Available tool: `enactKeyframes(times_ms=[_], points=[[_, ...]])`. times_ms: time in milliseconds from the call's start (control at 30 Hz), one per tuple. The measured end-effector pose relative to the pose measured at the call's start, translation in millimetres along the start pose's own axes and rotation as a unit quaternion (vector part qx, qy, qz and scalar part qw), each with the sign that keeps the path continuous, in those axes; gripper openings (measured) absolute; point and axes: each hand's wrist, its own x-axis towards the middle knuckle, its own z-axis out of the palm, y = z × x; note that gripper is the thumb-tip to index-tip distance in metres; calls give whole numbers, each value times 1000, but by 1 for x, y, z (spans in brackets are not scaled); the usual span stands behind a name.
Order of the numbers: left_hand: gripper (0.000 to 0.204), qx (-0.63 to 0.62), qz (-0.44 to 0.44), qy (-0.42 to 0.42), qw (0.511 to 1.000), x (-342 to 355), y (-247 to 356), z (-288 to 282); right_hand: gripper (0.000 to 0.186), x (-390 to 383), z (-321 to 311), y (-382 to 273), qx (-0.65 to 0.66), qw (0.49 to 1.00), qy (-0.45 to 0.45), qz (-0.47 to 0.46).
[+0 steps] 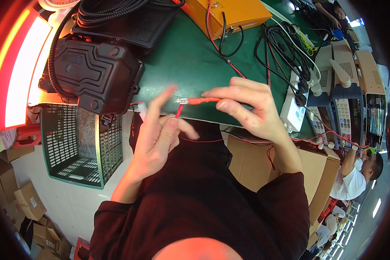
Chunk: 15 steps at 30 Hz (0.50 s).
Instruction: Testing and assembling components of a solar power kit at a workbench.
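Note:
My left hand [160,138] pinches a short red wire [178,112] upright between thumb and fingers, with its index finger raised. The wire's tip meets a clear-sleeved metal terminal [181,101] at the middle of the view. My right hand [251,108] holds the red lead [196,101] behind that terminal between thumb and fingers, level over the front of the green bench [190,56]. A thin red wire [232,139] trails below both hands toward the right.
Black cases [89,73], coiled conduit [99,15] and an orange box [227,15] lie on the bench. Power strip [294,112], cables and instruments [346,108] stand right. Green crate [69,171] and cartons [30,201] are at left. Several other people, including one seated [351,182], are at right.

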Motion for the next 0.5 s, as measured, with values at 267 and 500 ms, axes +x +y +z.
enactKeyframes(times_ms=[267, 500], points=[[20, 14, 97, 22, 995, 1, -8, -13, 10, 3, 2, 3, 65, 998, 17, -10], [18, -11, 87, 15, 996, 2, -11, -16, 12, 4, 2, 5, 44, 998, 5, -44]])
